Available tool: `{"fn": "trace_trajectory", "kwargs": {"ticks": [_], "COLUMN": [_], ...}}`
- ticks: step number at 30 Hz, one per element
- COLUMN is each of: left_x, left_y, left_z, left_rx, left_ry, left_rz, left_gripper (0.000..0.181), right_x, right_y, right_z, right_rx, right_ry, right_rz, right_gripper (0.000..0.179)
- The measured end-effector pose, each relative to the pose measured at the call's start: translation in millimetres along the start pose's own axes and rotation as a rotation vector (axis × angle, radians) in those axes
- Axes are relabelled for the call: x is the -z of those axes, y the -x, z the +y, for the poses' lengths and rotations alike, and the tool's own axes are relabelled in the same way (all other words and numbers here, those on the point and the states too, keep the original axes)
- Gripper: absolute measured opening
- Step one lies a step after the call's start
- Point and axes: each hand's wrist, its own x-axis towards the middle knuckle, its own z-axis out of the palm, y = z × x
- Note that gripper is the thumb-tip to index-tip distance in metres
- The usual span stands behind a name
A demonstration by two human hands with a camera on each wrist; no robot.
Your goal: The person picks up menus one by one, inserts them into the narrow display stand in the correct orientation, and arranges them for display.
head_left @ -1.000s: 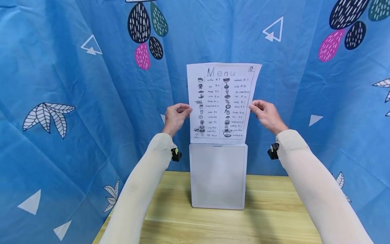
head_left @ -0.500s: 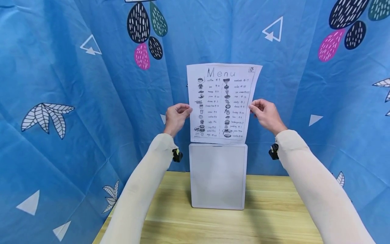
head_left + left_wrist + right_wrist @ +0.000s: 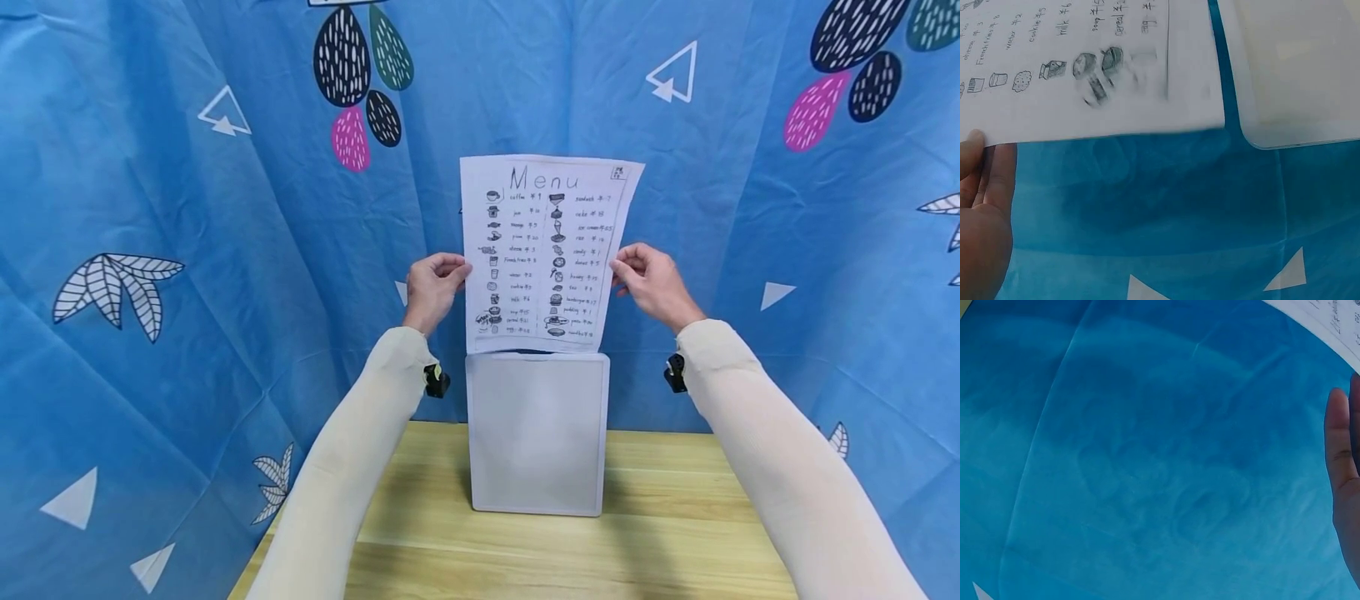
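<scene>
A white paper menu (image 3: 525,250) with hand-drawn food pictures and prices is held upright in the middle of the head view. My left hand (image 3: 435,292) pinches its left edge between thumb and fingers. On the opposite edge, my right hand (image 3: 656,283) pinches it at about the same height. Just below stands an upright sign holder (image 3: 537,433) with a pale panel and light rim. The sheet's lower edge is right at the holder's top, with a dark sliver showing between them. In the left wrist view, a narrow blue strip separates menu (image 3: 1191,81) and holder (image 3: 1310,69).
The holder stands on a light wooden table (image 3: 540,558). Behind and around it hangs a blue patterned curtain (image 3: 300,250). A small black camera (image 3: 435,381) sits at the left wrist and another camera (image 3: 675,372) at the right.
The menu's lower part has shifted slightly left, and a dark gap has appeared at the holder's top edge. My right hand has moved slightly left; both hands keep their grip.
</scene>
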Motion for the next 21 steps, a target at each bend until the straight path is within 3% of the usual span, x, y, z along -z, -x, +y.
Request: {"fn": "trace_trajectory", "kwargs": {"ticks": [10,21], "left_x": [2.0,-0.8], "left_y": [-1.5,-0.7], "left_z": [0.1,0.4], "left_rx": [-0.010,-0.017], "left_ry": [0.011,-0.025], "left_rz": [0.005,0.033], "left_gripper": [0.014,0.016], "right_x": [0.5,1.9], "right_y": [1.6,-2.1], "right_z": [-2.4,-1.0], "right_rx": [-0.087,-0.037], "right_ry": [0.027,0.024], "right_rz": [-0.079,-0.039], "right_gripper": [0.030,0.017]}}
